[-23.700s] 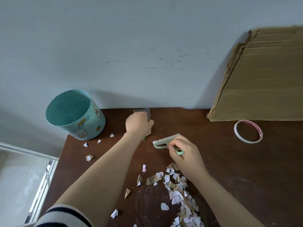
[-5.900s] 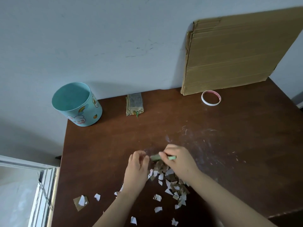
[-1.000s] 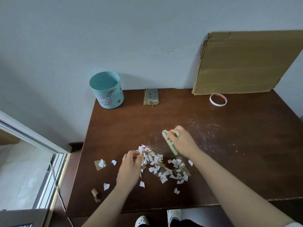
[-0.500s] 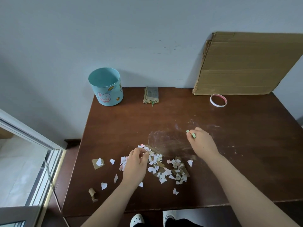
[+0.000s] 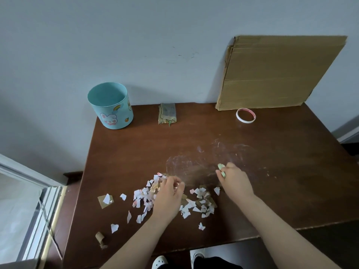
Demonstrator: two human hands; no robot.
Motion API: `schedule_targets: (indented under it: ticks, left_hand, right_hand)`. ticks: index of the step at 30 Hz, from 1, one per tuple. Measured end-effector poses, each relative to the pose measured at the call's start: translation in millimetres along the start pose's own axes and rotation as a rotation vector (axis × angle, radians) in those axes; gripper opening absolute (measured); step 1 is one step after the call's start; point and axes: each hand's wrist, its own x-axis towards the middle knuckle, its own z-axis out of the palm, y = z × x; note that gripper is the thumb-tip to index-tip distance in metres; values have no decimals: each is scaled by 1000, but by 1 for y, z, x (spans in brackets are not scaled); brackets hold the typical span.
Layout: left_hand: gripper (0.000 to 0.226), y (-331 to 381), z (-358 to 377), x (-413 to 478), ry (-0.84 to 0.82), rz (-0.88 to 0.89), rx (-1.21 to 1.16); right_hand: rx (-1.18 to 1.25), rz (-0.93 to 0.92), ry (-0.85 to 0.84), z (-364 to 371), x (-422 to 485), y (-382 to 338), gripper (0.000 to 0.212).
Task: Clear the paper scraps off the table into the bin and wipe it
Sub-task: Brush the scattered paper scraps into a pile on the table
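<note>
Table (image 5: 272,171) holds the teal bin (image 5: 110,107) at its far left corner and the folded cloth (image 5: 167,113) by the wall. Paper scraps (image 5: 202,202) lie heaped near the front edge; my left hand (image 5: 168,197) curls round some, my right hand (image 5: 235,183) clenches the green brush (image 5: 221,168) beside them.

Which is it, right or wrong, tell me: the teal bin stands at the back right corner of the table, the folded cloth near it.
Wrong. The head view shows the teal bin at the back left corner of the table, the folded cloth near it.
</note>
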Motion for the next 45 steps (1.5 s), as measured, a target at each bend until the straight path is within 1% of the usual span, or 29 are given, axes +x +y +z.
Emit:
schedule_targets:
  ticks: [3,7,9,11,13,15,17,18,20,22,24,26,28,32,33,35,37,38,40,41,43,45]
  left_hand:
    - [12,-6,-2,-2,14,20,-16]
    - [15,-14,-8,-4,21,10,-47]
    - [16,-14,-9,-4,15,12,-50]
    - [16,-14,-8,-3,20,11,-47]
    - [16,-11,-7,-1,27,14,-32]
    - [17,-7,-5,-1,25,17,-19]
    - [16,-4,-3,0,23,19,-17]
    - [16,-3,-2,-1,17,21,-11]
    - [16,-2,0,-1,-3,26,-6]
    - [16,-2,1,-1,-4,32,-14]
    - [16,-1,1,0,7,35,-8]
    - [15,-1,1,2,9,35,-9]
    - [13,1,0,3,4,32,-22]
    - [15,2,0,3,17,28,-10]
    - [16,3,0,2,15,28,-7]
    - [15,4,2,1,4,28,-19]
    - [13,5,4,2,-5,27,-21]
    - [12,6,5,2,-8,29,-19]
    - [14,7,6,4,-11,36,-12]
    - [14,8,6,4,-10,37,-10]
    - [14,10,5,5,-4,40,-11]
    - [14,10,5,5,-3,37,-11]
  right_hand:
    - [40,-55,-52,10,-4,-27,42]
    - [129,-156,-95,13,-6,-50,42]
    - [241,-118,-105,7,0,-47,39]
    - [313,-22,-68,-5,7,-32,36]
    - [268,52,23,-17,15,-10,37]
    - [168,124,85,-22,19,11,39]
    - [114,183,77,-17,18,20,40]
    - [141,202,57,-12,17,18,39]
    - [236,193,-8,0,14,3,34]
    - [301,135,-69,9,10,-18,31]
    - [344,67,-96,14,8,-35,32]
    - [362,37,-100,9,11,-38,35]
    - [378,69,-92,-7,16,-27,34]
    - [307,226,48,-26,28,12,34]
    - [299,260,45,-24,29,15,36]
    - [325,239,-50,-11,28,6,36]
    - [341,131,-142,1,23,-15,32]
    - [346,78,-160,5,21,-24,31]
    - [361,26,-152,5,19,-30,33]
    - [379,39,-143,-1,20,-28,33]
    - [391,111,-85,-18,26,-11,31]
    - [333,211,-2,-32,33,14,32]
